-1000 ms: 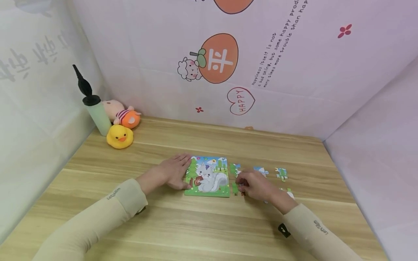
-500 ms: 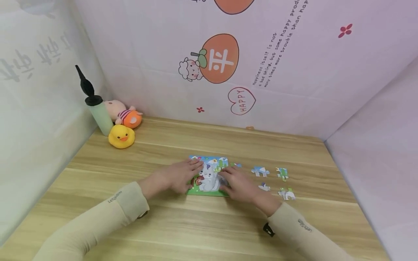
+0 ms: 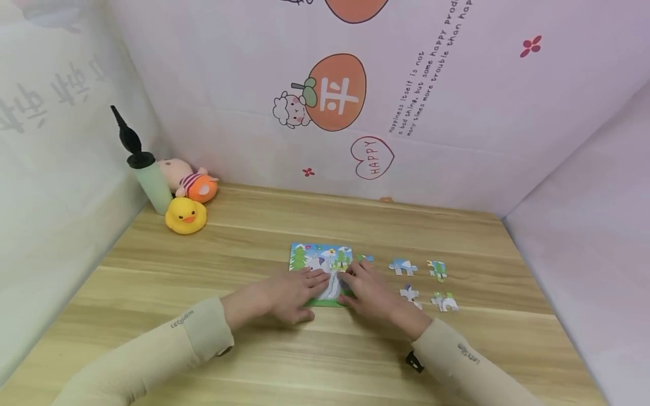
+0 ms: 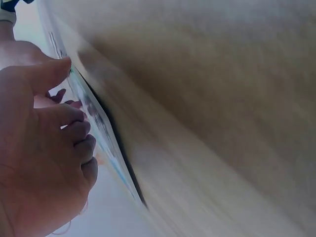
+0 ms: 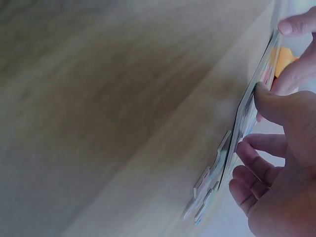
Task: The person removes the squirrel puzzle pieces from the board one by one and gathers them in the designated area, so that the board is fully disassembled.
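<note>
A flat puzzle board (image 3: 296, 256) with a picture of a grey squirrel among trees lies on the table. My left hand (image 3: 290, 294) reaches over its near left part, with extended fingers on the picture and the thumb apart at the near edge. On the board's right side rests my right hand (image 3: 374, 293), its thumb and forefinger spread apart at the board and its other fingers bent. Any piece beneath those fingertips is hidden. In the right wrist view the thumb lies right at the board's edge (image 5: 245, 106).
Several loose puzzle pieces lie to the right, among them a blue and white piece (image 3: 403, 266), a green one (image 3: 438, 270) and a grey and white one (image 3: 445, 302). A yellow rubber duck (image 3: 185, 216), a plush toy (image 3: 200, 188) and a green hand pump (image 3: 154, 183) stand back left.
My right hand has moved left from the loose pieces onto the board's right side. My left hand has slid rightward from the board's left edge over the picture's lower part.
</note>
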Demonstrator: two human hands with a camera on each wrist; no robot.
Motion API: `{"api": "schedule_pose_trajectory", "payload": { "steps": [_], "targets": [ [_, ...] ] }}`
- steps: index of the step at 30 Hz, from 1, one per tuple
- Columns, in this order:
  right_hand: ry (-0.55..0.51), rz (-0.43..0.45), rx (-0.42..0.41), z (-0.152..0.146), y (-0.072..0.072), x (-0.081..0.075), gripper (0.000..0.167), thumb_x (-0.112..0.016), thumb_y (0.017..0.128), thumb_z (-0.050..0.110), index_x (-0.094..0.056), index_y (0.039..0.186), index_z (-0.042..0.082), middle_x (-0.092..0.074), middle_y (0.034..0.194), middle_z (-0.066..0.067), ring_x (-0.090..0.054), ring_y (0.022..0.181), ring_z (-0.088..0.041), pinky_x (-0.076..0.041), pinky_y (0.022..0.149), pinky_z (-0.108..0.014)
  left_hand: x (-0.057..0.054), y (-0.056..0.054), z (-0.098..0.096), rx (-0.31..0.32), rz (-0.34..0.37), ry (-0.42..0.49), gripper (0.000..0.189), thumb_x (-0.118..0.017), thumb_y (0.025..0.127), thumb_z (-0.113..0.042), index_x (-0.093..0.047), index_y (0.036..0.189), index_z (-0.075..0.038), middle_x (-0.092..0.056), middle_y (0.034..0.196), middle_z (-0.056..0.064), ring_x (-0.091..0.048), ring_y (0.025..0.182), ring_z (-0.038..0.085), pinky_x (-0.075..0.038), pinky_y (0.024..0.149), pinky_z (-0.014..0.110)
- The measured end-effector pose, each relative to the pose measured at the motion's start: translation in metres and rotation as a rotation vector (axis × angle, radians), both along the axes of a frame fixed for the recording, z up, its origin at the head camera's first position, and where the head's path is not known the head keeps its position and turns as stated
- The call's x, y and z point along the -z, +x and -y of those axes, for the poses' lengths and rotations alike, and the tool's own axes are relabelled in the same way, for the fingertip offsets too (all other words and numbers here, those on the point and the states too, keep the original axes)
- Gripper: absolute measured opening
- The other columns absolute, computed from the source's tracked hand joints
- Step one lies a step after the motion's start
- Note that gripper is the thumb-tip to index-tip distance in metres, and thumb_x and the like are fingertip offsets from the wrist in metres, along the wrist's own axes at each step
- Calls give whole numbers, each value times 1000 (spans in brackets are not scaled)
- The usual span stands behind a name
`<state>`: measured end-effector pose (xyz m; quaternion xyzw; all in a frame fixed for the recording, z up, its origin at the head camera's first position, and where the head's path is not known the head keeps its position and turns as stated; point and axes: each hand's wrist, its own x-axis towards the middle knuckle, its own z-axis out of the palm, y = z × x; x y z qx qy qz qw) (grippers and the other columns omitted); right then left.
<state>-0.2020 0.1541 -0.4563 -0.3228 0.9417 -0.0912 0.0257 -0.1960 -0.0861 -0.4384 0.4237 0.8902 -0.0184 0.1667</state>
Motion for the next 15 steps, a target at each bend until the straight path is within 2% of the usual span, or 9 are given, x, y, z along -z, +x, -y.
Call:
{"api": "schedule_pose_trajectory", "payload": {
  "steps": [5,15],
  "targets": [
    [-32,17,-3,1,-2,2,51,-78,93,32,-68,132,0,-64,118,-9,-57,109,-23,-54,93,-41,1,5,-1,-10,9,-12,75,-53,105,-46,-25,166,-11,-17,177,3,-17,165,20,-19,137,38],
    [-84,39,37,3,-6,6,51,-83,88,31,-69,126,2,-67,119,-9,-58,111,-24,-55,97,-42,7,6,0,-35,52,-15,78,-51,105,-48,-23,166,-9,-14,178,5,-15,166,20,-18,137,38]
  ]
}}
